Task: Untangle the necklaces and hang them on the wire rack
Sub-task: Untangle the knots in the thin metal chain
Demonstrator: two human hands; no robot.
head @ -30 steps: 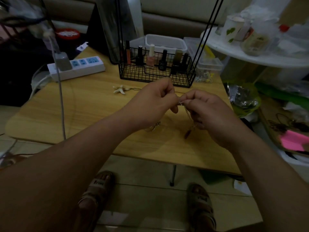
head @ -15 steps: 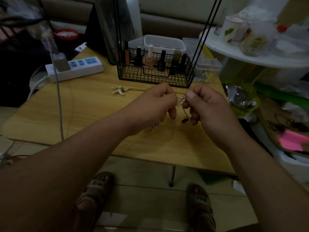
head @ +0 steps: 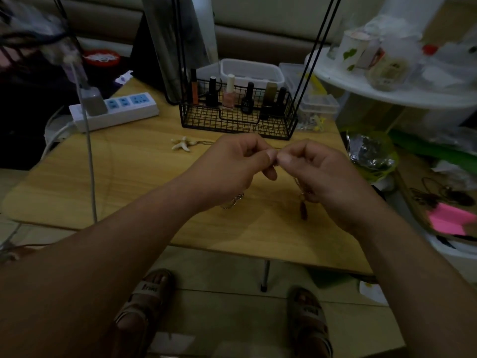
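Since half a second ago my thumbs have drawn together until their tips touch, and the pendant (head: 303, 211) hangs lower than it did. My left hand (head: 232, 166) and right hand (head: 320, 174) are both curled, each pinching the chain (head: 296, 182) between thumb and forefinger above the surface (head: 129, 177). The link at the pinch itself is too thin and dim to make out, so it is probably one strand. From my right hand the chain drops to the dark red pendant. A pale loop (head: 233, 202) shows under my left wrist. Behind my hands lies a starfish (head: 182, 143), then the rack (head: 237, 120) with bottles (head: 229, 95), and a power strip (head: 116, 109) to its left.
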